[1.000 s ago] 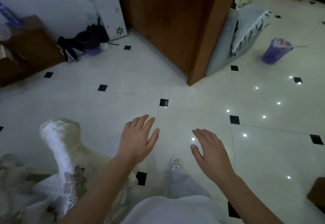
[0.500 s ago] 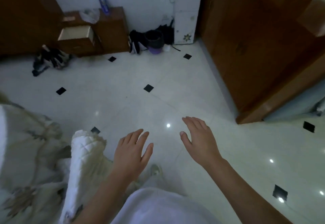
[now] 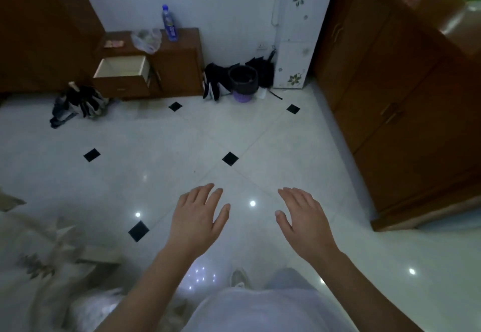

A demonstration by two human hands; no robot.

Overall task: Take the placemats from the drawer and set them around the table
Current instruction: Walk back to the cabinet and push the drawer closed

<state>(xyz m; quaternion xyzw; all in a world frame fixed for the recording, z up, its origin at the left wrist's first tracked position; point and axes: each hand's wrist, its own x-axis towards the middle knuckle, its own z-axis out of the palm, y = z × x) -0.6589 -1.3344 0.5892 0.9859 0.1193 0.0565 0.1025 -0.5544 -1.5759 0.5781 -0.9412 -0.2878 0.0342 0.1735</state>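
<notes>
Drawer [image 3: 122, 71]: open, pale inside.
Left hand [image 3: 197, 219]: well short of the drawer, palm down, fingers loosely spread, holding nothing.
Right hand [image 3: 304, 219]: farther right of the drawer, fingers straight, nearly together, empty.

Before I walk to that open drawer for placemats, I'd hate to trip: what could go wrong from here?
The dark bundle lying on the floor left of the open drawer could catch a foot. The drawer juts out from the low cabinet, so a shin might hit it. The water bottle stands upright on the cabinet top; a careless reach could topple it.
</notes>
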